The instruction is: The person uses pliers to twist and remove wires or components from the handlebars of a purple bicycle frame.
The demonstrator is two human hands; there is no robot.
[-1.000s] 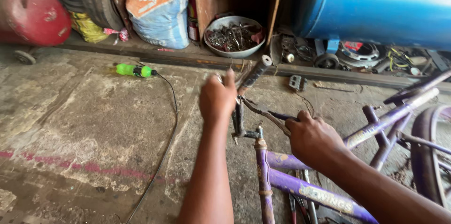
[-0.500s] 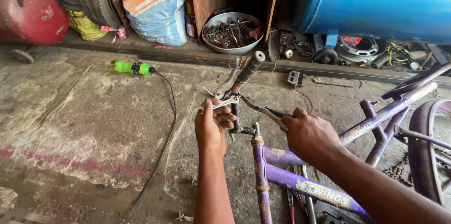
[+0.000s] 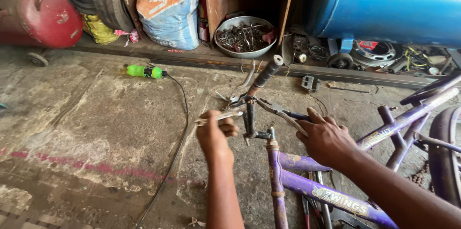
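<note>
A purple bicycle frame (image 3: 307, 188) lies on the concrete floor, its handlebar (image 3: 261, 82) with a black grip sticking up. My left hand (image 3: 214, 135) is closed around a metal brake lever (image 3: 222, 116) beside the handlebar stem. My right hand (image 3: 326, 137) grips a pair of pliers (image 3: 281, 111) whose jaws point at the stem area. The two hands sit a short way apart, on either side of the stem.
A green bottle (image 3: 144, 71) lies on the floor with a black cable (image 3: 180, 133) running from it. A wooden shelf holds a metal bowl of parts (image 3: 245, 37). A red tank (image 3: 41, 15), a sack (image 3: 165, 10), a blue drum (image 3: 384, 3) and a bicycle wheel (image 3: 444, 157) stand around.
My left hand has dropped from above the handlebar down to the brake lever and closed on it. The right hand has stayed on the pliers at the stem.
</note>
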